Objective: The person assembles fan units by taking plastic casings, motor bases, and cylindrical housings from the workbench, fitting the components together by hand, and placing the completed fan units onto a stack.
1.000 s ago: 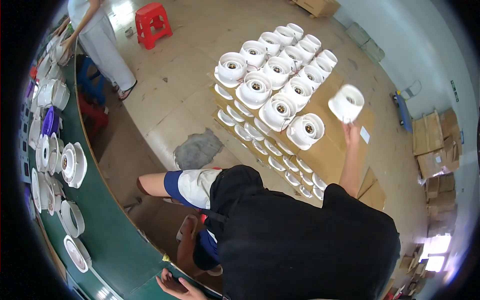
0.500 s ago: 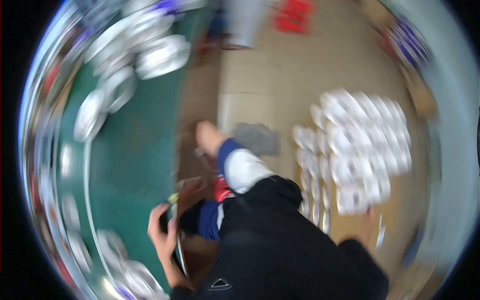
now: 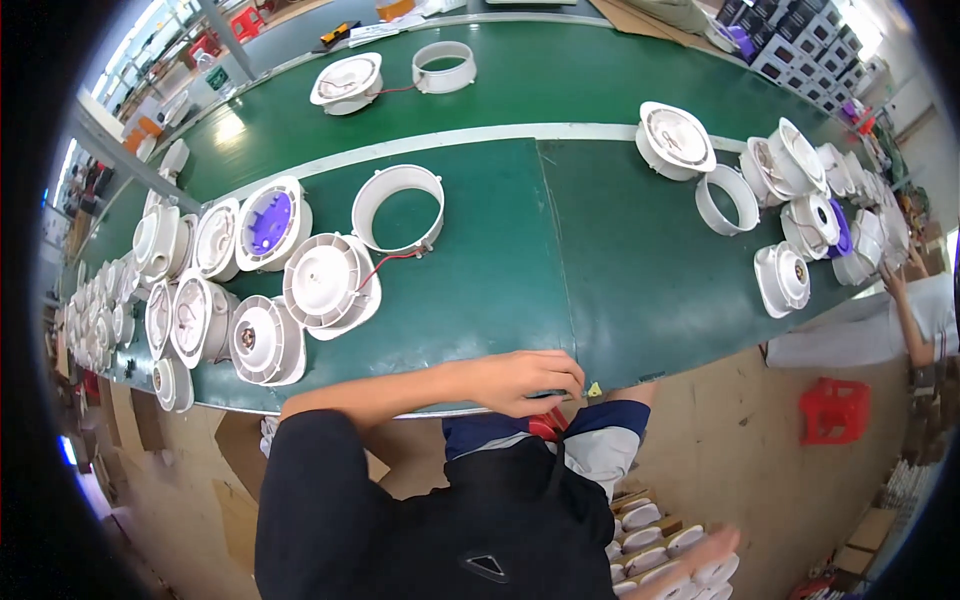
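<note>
My left hand [image 3: 525, 380] lies on the near edge of the green table [image 3: 560, 300], fingers curled over the rim. Its forearm reaches in from the lower left. My right hand [image 3: 702, 553] is low at the lower right, blurred, fingers spread and holding nothing, just above rows of white round parts [image 3: 645, 540] on the floor. On the table, the things nearest my left hand are a white fan housing with a red wire [image 3: 325, 280] and a white ring [image 3: 398, 208].
Several white fan housings crowd the table's left end [image 3: 190, 310] and right end [image 3: 800, 200]; one has a purple centre [image 3: 268, 222]. A red stool [image 3: 835, 410] stands on the floor at the right. Another person's arm [image 3: 905, 320] reaches in at the far right.
My view has swung from the floor stacks up to the green table. The white part my right hand held a second ago is gone from it. My left hand now rests on the table edge.
</note>
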{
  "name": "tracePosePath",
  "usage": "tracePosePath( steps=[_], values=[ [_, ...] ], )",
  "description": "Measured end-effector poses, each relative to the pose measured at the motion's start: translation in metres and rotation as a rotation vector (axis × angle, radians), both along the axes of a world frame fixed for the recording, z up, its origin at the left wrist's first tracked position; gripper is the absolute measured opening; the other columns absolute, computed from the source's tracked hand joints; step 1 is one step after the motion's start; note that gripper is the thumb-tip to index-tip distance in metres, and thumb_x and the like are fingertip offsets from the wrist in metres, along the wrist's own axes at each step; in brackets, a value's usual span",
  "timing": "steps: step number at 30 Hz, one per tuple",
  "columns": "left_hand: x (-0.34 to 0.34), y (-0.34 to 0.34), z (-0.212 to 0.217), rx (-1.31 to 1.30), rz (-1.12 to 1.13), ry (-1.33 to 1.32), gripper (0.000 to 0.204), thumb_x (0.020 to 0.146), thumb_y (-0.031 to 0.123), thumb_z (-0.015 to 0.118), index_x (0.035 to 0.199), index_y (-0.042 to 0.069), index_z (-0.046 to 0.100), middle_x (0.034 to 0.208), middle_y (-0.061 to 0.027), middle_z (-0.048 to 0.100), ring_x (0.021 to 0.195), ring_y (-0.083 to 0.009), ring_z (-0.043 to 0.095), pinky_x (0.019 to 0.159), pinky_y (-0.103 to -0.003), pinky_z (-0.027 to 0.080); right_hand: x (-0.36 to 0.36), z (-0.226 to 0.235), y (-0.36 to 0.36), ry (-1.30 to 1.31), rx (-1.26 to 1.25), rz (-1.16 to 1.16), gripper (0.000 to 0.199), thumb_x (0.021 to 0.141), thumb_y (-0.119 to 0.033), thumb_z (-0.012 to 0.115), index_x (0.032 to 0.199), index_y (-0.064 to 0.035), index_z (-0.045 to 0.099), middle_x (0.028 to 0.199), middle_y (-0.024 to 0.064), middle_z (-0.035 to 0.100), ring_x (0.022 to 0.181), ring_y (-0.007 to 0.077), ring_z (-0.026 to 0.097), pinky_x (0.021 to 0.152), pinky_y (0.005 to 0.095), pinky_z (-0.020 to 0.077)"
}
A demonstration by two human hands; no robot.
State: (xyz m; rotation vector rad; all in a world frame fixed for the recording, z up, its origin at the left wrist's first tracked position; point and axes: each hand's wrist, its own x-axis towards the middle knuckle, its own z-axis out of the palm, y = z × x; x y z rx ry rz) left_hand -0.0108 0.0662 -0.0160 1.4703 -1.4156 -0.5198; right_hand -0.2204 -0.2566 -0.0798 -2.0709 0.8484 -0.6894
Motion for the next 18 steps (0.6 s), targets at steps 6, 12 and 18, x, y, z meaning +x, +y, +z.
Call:
tracePosePath(
  steps=[6,12,18],
  values=[
    [0.042,0.016,0.11,0.687,0.079,-0.486,0.029,0.084,0.018,0.061,0.11,0.006,0.061,0.094,-0.0146,0.065,0.092,-0.0318,0.063,0.079,-0.044,0.052,0.119,0.051,0.066,-0.229,-0.252,0.458,0.006,0.082,-0.002,0.057,0.082,-0.0014,0.063,0.074,0.0116,0.061,0.063,0.027,0.059,0.061,0.0352,0.0478],
    [0.263,0.101,0.123,1.079,0.953,-0.908,0.068,0.074,0.024,0.071,0.135,0.015,0.043,0.101,-0.0207,0.066,0.097,-0.0377,0.064,0.079,-0.049,0.053,0.146,0.059,0.077,-0.141,-0.158,0.579,0.015,0.078,0.008,0.055,0.084,-0.0004,0.066,0.071,0.0109,0.062,0.062,0.0227,0.06,0.055,0.0314,0.0465],
    [0.384,0.169,0.035,1.238,1.248,-0.958,0.066,0.08,0.031,0.07,0.139,0.035,0.041,0.107,-0.0183,0.066,0.102,-0.0368,0.063,0.079,-0.052,0.051,0.149,0.065,0.076,-0.228,0.024,0.533,0.016,0.078,0.008,0.055,0.086,-0.0004,0.067,0.069,0.0088,0.064,0.064,0.022,0.062,0.057,0.0313,0.048]
  ],
)
